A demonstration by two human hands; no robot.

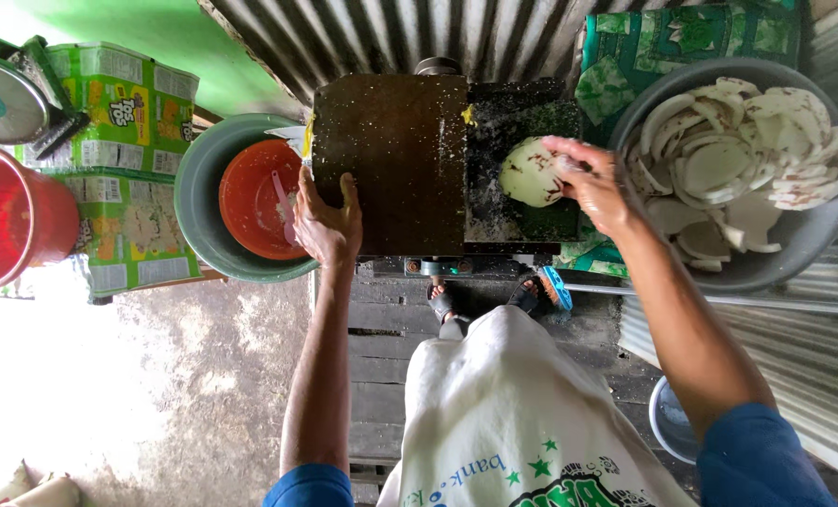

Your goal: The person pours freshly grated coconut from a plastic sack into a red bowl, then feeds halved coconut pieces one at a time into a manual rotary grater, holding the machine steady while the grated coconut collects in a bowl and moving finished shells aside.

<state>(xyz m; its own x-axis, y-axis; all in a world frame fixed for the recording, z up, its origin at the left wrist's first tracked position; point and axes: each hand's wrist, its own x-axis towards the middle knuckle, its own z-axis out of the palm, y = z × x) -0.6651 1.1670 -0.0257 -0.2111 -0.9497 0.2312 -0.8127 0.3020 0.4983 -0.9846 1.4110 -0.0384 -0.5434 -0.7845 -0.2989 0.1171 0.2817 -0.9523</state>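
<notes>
Pressing a coconut piece against the grater bed, my right hand has its fingers curled over the piece's right edge, firmly closed on it. The piece sits at 1 o'clock from my body, white flesh up, on the dark speckled surface. My left hand lies at 11 o'clock, thumb and fingers clamped on the lower left edge of the machine cover. At 2 o'clock, 1 grey basin holds many white coconut pieces. At 10 o'clock, 1 orange bowl sits inside a grey-green basin. A red bucket stands at 9 o'clock beside green cartons.
</notes>
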